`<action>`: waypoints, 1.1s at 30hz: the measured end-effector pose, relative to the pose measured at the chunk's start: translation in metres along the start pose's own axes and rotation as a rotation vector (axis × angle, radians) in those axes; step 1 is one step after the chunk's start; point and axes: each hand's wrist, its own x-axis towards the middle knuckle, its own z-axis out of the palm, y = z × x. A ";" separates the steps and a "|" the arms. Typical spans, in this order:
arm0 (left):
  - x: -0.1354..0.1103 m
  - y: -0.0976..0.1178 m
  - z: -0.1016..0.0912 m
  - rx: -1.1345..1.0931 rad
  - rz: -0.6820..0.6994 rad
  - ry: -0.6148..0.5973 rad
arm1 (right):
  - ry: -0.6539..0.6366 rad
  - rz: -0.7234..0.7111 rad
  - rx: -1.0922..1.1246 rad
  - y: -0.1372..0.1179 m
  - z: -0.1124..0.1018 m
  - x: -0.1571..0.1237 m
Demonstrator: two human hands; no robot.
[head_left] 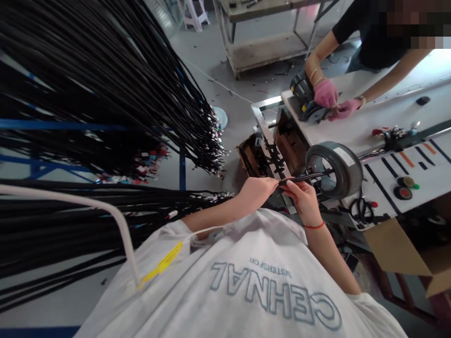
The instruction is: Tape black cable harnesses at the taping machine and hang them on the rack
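My left hand [256, 189] and my right hand [304, 199] are closed together on a thin black cable [303, 177], pinching it at about chest height. The cable runs right from my fingers through the hole of a big grey tape roll [347, 165] that stands at the near end of the white bench [355, 129]. A red string is round my right wrist. My white printed shirt [246, 291] fills the bottom of the view.
Several long black cables with coloured connectors [105, 108] hang over a blue rack at the left. Scissors [361, 209] and small tape rolls [405, 187] lie on the bench. Another person's pink-gloved hands [329, 96] work on a dark tool at the bench's far end. A cardboard box [405, 249] sits below.
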 end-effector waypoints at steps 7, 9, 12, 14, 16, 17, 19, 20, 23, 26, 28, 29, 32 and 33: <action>0.009 0.008 0.003 -0.027 -0.004 0.011 | -0.091 0.018 -0.110 -0.007 -0.013 0.005; 0.010 0.004 -0.001 -0.152 -0.032 0.017 | -0.111 0.039 -0.070 -0.010 -0.016 0.005; 0.004 0.000 -0.010 -0.425 -0.068 -0.057 | -0.128 0.070 0.020 -0.017 -0.016 0.003; -0.004 0.004 -0.014 -0.565 -0.083 -0.096 | -0.137 0.076 0.068 -0.022 -0.015 0.002; -0.012 0.012 -0.015 -0.610 -0.091 -0.085 | -0.140 0.079 0.099 -0.028 -0.014 0.000; -0.015 0.017 -0.015 -0.617 -0.095 -0.077 | -0.142 0.084 0.110 -0.030 -0.013 0.000; -0.018 0.027 -0.014 -0.662 -0.114 -0.087 | -0.150 0.103 0.124 -0.034 -0.014 -0.001; -0.017 0.030 -0.014 -0.712 -0.127 -0.111 | -0.158 0.115 0.129 -0.036 -0.014 -0.001; -0.012 0.035 -0.014 -0.917 -0.146 -0.206 | -0.186 0.155 0.151 -0.039 -0.017 -0.001; -0.005 0.036 -0.014 -1.098 -0.113 -0.272 | -0.215 0.199 0.191 -0.039 -0.021 -0.002; 0.000 0.037 -0.013 -1.189 -0.083 -0.289 | -0.234 0.214 0.218 -0.039 -0.023 -0.003; 0.003 0.038 -0.012 -1.221 -0.069 -0.300 | -0.241 0.215 0.232 -0.039 -0.024 -0.004; 0.009 0.040 -0.007 -1.284 -0.026 -0.335 | -0.264 0.210 0.274 -0.040 -0.027 -0.008; 0.011 0.041 -0.004 -1.304 -0.014 -0.345 | -0.276 0.210 0.291 -0.041 -0.028 -0.009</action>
